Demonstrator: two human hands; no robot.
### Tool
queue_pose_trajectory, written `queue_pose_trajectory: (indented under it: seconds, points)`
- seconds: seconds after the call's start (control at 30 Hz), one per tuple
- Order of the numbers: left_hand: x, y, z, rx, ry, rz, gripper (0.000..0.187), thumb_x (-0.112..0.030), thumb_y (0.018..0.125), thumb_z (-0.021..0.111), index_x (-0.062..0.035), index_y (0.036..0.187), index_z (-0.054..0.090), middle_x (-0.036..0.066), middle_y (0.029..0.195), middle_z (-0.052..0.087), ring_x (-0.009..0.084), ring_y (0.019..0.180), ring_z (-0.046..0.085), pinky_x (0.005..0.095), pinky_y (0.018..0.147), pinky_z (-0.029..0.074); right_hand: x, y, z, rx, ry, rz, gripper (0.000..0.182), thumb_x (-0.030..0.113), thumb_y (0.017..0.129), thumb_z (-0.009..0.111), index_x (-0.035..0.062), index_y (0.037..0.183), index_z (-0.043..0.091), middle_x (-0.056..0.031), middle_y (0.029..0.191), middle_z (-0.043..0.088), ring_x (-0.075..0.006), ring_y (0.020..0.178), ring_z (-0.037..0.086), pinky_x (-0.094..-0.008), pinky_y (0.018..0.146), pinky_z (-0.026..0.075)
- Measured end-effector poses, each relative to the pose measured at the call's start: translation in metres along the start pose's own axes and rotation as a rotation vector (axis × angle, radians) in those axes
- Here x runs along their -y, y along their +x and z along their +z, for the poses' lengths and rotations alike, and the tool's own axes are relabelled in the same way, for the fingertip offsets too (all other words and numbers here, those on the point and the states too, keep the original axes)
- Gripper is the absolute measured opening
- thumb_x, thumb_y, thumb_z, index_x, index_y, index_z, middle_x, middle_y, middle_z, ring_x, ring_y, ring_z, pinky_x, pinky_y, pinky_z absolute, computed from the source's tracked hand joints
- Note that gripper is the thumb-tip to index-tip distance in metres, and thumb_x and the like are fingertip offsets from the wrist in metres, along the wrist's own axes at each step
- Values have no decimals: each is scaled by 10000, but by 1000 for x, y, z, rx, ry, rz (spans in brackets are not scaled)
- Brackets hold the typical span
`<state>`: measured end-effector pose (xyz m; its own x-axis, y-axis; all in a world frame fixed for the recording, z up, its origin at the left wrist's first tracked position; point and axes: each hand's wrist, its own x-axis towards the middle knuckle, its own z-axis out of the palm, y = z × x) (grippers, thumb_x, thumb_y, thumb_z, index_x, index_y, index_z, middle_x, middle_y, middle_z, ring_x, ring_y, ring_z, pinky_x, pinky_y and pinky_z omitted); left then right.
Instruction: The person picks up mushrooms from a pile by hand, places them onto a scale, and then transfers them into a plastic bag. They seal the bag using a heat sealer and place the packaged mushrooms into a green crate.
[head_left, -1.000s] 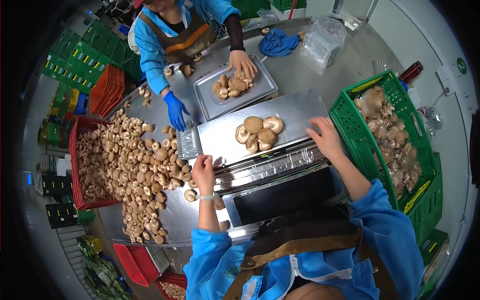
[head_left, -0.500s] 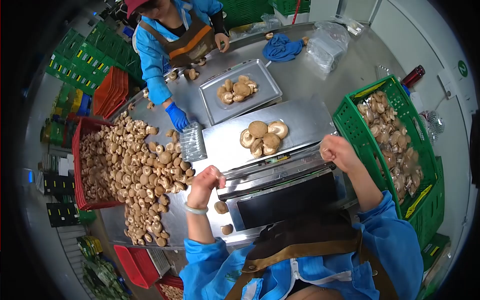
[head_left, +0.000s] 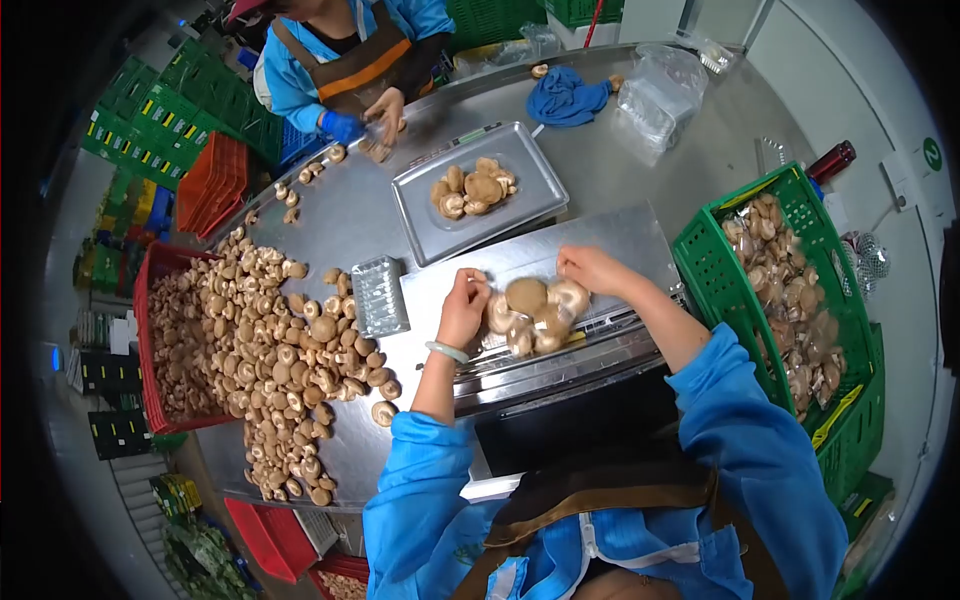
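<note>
A cluster of several brown mushrooms [head_left: 538,312] lies under clear plastic film [head_left: 520,272] at the front of the metal wrapping machine [head_left: 630,235]. Any tray beneath them is hard to make out. My left hand [head_left: 465,308], a pale bangle on its wrist, is closed at the left side of the pack, fingers bent on the film's edge. At the upper right corner my right hand [head_left: 592,272] pinches the film, its fingertips beside a mushroom. Film and fingertips are slightly blurred.
Left of the machine are stacked clear trays [head_left: 380,297] and a heap of loose mushrooms [head_left: 290,350] spilling from a red crate [head_left: 150,340]. A metal tray [head_left: 545,185] holds mushrooms. A green crate [head_left: 695,245] of packs stands right. A co-worker [head_left: 350,60] handles mushrooms opposite.
Both hands have moved forward and closer together, carrying the film from the machine's front over the mushrooms. The mushrooms sit nearer me. The co-worker's gloved hand has left the clear trays.
</note>
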<state>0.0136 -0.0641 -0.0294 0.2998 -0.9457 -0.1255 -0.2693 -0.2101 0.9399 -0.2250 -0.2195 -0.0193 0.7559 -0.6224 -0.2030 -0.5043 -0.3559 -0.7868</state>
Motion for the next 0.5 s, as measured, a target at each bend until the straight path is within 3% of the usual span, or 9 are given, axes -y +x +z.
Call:
queue_pose_trajectory:
  seconds: [0.07,0.1,0.13,0.2,0.23,0.33,0.37,0.47,0.5]
  points:
    - [-2,-21,-4,105,-126,-71,133,-34,975,562,-28,1105,536,-4,811,546,69,758,494,215,692,428,10,-23,-2,89,183,5,203,206,928,612,18,999,639,-123,876,685,-246,781,652,-365,757,511]
    - [3,-32,-6,174,-224,-78,184,-85,993,560,-6,1160,566,16,921,597,74,845,528,221,769,451,5,-32,9,91,343,35,275,261,939,626,12,1050,655,-105,895,676,-235,843,646,-358,795,500]
    - [7,-43,-9,246,-183,-212,217,-149,1011,550,26,1125,610,51,1015,633,98,928,563,246,842,465,-2,-43,13,95,289,13,292,281,941,628,10,1046,659,-105,907,674,-232,869,642,-353,808,495]
    - [-5,-65,-12,214,35,-114,282,-206,1024,532,48,1056,650,54,1073,645,131,982,583,269,896,466,5,-64,13,100,183,-30,329,321,946,633,7,1038,668,-103,931,671,-227,919,633,-343,835,485]
    - [-6,-73,-7,138,42,-37,289,-211,1021,530,51,985,647,89,970,651,159,893,597,298,827,476,4,-68,16,46,173,-110,346,335,967,600,-5,981,667,-129,952,652,-260,956,609,-349,855,470]
    - [-17,-85,-4,1,310,122,271,-200,1017,525,36,941,634,134,819,625,185,760,588,335,718,470,10,-78,26,-206,74,-335,345,309,1003,538,-9,906,627,-157,852,628,-318,825,599,-383,762,474]
    - [-26,-93,0,-82,353,191,242,-172,1012,517,24,915,619,152,708,573,212,635,544,354,620,441,24,-84,21,-180,100,-268,345,302,1009,526,-9,882,605,-163,816,613,-326,781,584,-390,727,465]
    - [-84,-129,3,-257,308,214,237,-153,998,520,32,897,628,183,733,620,351,648,604,406,605,459,84,-129,-7,-155,169,-135,352,285,1021,502,-8,831,551,-179,717,565,-340,664,540,-404,639,438]
    - [-102,-143,2,-250,248,229,216,-132,989,534,30,888,636,184,706,616,327,606,595,383,576,451,99,-143,-14,-179,185,-148,351,283,1020,504,-7,826,539,-182,691,547,-338,634,526,-404,618,428]
